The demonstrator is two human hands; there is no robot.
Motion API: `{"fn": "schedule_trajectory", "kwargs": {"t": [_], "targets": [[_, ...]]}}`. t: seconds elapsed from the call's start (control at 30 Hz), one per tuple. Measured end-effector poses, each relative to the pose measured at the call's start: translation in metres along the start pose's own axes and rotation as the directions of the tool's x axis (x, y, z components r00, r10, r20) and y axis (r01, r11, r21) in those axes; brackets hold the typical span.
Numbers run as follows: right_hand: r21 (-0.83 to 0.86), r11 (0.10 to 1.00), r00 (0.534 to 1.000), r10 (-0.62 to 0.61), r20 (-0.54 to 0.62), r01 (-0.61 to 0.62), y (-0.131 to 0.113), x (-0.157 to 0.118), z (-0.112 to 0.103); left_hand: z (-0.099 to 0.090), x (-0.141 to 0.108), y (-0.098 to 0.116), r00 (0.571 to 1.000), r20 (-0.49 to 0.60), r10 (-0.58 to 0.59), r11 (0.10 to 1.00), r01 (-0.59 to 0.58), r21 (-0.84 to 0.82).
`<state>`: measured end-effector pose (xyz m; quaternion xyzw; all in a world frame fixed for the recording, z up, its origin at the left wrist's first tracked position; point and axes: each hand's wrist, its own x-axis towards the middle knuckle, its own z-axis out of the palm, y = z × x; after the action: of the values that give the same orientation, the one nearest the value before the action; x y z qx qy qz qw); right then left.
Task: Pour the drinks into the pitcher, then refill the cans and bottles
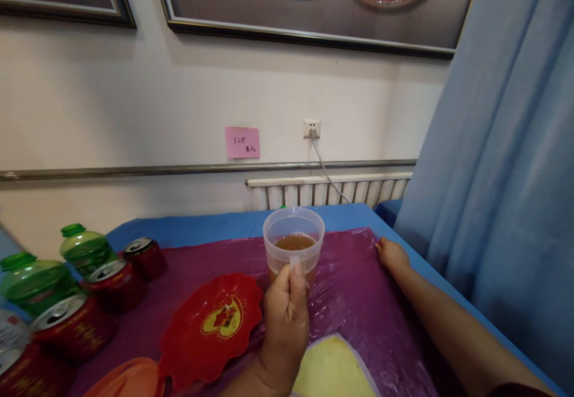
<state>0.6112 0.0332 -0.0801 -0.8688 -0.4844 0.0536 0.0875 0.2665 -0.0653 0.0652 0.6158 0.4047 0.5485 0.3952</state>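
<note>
Clear plastic forms the jug [274, 243], which holds brown liquid [295, 242] with bubbles at 1 edge. The left hand [287, 319] pinches its handle, thumb pressed down on top and fingers curled closed, and the jug is upright over the purple sheet [350, 289]. I cannot tell whether its base touches the sheet.

With the jug as the clock's centre and 12 towards the wall [179, 98], the right hand [393, 255] is at 3 o'clock, touching the sheet by its far corner; I cannot tell whether its fingers are pressed together.

At 8 o'clock lies a red, wavy-edged plate [188, 331] with a yellow design, and beyond it an orange round item [130, 379], cut off by the view. Between 8 and 9 o'clock stand 4 red cans [119, 289], with 2 green-capped bottles [42, 280] beside them.

A yellow, pale-edged piece [334, 370] lies at 5 o'clock. On the wall, a pink note [243, 142] is at 11 and a socket [312, 128] with 1 plug at 12.
</note>
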Motion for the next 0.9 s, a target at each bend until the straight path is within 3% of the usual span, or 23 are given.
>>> {"fn": "schedule_trajectory", "kwargs": {"t": [0.37,0.57,0.77,0.9], "targets": [[0.033,0.997,0.997,0.072,0.034,-0.073,0.0,-0.011,-0.005,-0.014,-0.006,-0.001,0.996,0.087,0.005,1.0,-0.006,0.018],[0.146,0.977,0.985,0.138,0.102,-0.152,0.007,-0.004,-0.007,-0.016,-0.008,-0.007,0.994,0.104,0.009,0.999,-0.013,0.045],[0.304,0.903,0.944,0.243,0.221,-0.304,0.027,0.017,-0.021,-0.014,-0.007,-0.01,0.995,0.1,0.016,0.998,-0.022,0.059],[0.333,0.866,0.922,0.31,0.232,-0.374,0.05,0.011,-0.038,-0.015,-0.006,-0.007,0.993,0.115,0.003,0.999,-0.008,0.043]]}}
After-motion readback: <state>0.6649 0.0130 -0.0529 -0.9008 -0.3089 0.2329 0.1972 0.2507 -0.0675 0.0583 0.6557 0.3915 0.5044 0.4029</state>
